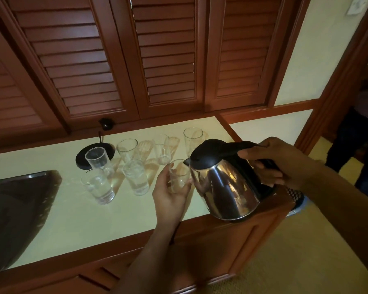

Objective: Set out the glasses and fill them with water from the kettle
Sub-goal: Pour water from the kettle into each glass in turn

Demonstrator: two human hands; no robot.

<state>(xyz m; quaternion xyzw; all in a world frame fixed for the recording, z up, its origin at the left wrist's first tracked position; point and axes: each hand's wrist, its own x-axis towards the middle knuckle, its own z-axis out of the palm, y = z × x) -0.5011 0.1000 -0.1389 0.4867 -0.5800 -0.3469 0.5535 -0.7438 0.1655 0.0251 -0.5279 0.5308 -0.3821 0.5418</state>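
Several clear glasses stand on the pale countertop [72, 213]. My left hand [168, 194] curls around one glass [179, 177] near the counter's right end. My right hand [278, 160] grips the black handle of a steel kettle [225, 183], held above the counter edge with its spout right at that glass's rim. Two glasses at the front, one [98, 187] on the left and one [136, 177] to its right, hold water. Behind them stand more glasses, one [97, 159] by the base, one [126, 148], one [162, 148] and one [192, 140] at the back right.
The kettle's black round base [83, 158] sits at the back, its cord running to a wall plug [106, 123]. A dark tray [15, 215] lies on the counter's left. Louvred wooden doors [164, 54] rise behind. A person's legs [357, 143] stand at the far right.
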